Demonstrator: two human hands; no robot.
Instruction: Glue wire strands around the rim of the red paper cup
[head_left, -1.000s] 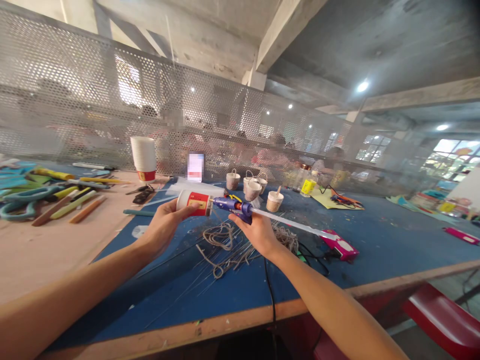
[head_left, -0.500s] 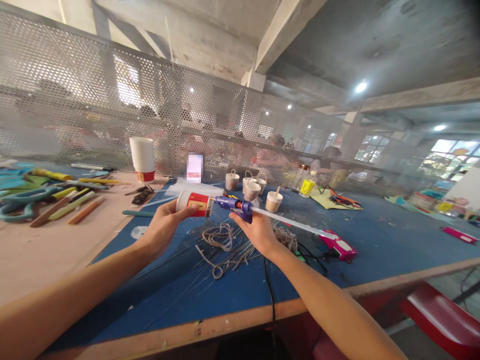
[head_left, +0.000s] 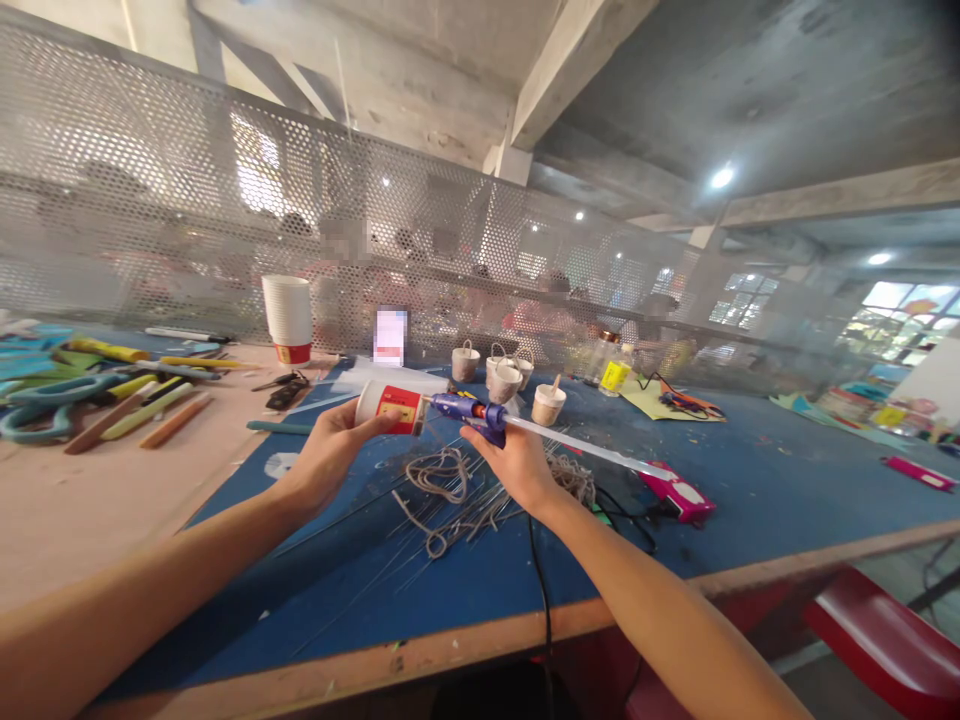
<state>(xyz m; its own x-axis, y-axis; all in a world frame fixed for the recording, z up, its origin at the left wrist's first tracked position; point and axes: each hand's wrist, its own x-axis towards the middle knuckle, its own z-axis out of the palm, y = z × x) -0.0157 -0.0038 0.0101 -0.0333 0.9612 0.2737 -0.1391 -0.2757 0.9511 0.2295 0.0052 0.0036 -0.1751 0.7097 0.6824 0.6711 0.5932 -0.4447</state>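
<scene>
My left hand (head_left: 330, 450) is closed around a white paper cup (head_left: 369, 402) with a red and yellow label, tipped on its side. In my right hand (head_left: 517, 462) is a blue hot glue gun (head_left: 469, 408), its nozzle at the base end of the cup; I cannot tell whether it touches. A long, pale glue stick (head_left: 585, 450) juts out of the gun's back, toward the right. Beneath both hands lie loops of grey-brown cord (head_left: 439, 478) and thin wires (head_left: 480, 510) on the blue tabletop.
Several small cups with cord handles (head_left: 504, 380) stand behind the glue gun. A stack of paper cups (head_left: 289, 315) is at the back left, near scissors (head_left: 56, 405) and clay tools (head_left: 150, 415). A pink box-shaped device (head_left: 679, 493) and a black cable (head_left: 541, 580) lie right.
Almost nothing differs. Both hands keep the cup and the glue gun in the same position, nozzle at the cup's base end; the view has shifted very slightly.
</scene>
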